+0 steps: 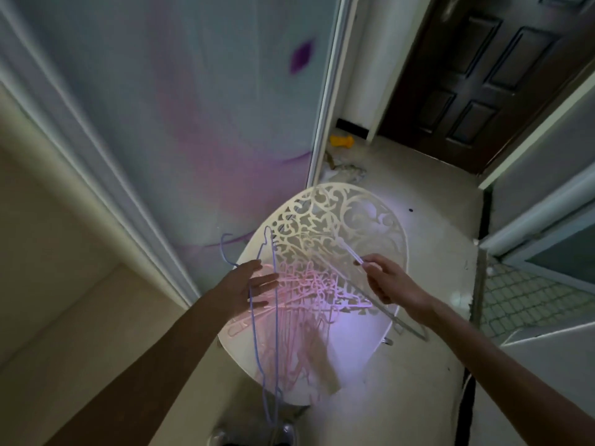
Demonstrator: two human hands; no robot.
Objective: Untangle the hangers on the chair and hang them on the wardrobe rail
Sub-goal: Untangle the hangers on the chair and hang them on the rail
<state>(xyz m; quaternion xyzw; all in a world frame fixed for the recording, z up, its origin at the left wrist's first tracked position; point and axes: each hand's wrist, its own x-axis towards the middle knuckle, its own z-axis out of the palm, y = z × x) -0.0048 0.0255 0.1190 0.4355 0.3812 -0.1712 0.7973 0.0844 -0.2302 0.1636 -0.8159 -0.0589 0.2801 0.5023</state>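
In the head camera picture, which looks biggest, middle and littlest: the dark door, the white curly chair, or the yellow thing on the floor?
1. White chair and dark door: about alike here. The chair is nearer and the door is cut off by the frame, so I won't rank them.
2. Yellow thing on the floor: clearly smallest, though far away.

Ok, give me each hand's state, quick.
Left hand: open, fingers straight, against the blue hanger.
Right hand: fingers pinching a pale hanger lifted off the chair.
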